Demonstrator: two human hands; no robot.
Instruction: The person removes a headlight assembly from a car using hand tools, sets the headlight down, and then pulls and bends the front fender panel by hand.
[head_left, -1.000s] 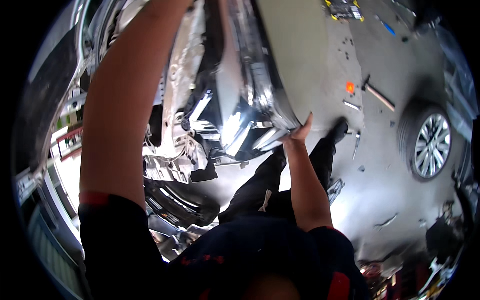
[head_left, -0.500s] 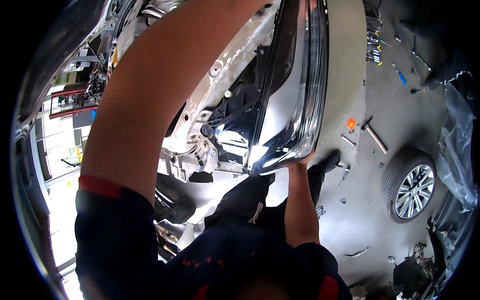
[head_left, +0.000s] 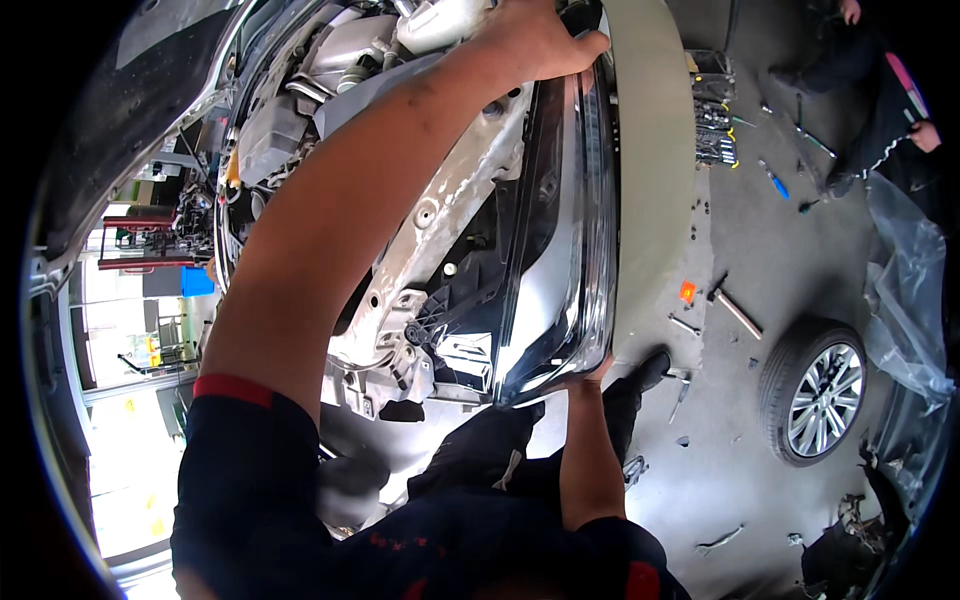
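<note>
A long car headlight (head_left: 560, 250) with a clear lens and black housing stands upright against the silver front frame (head_left: 450, 200) of a car. My left hand (head_left: 540, 40) grips the headlight's top end, the arm stretched up across the open engine bay (head_left: 320, 70). My right hand (head_left: 585, 372) holds its lower end from below. A pale bumper panel (head_left: 650, 170) runs along the right side of the lamp.
A loose wheel (head_left: 820, 395) lies on the grey floor at the right, next to a clear plastic sheet (head_left: 905, 300). Hand tools (head_left: 715, 130), a hammer (head_left: 735, 312) and small parts lie scattered on the floor. Another person (head_left: 890, 90) crouches at the top right.
The view has swung across the car front, and the headlight now stands more upright. My left hand has come into view at its top end. My right hand has stayed on the lower end.
</note>
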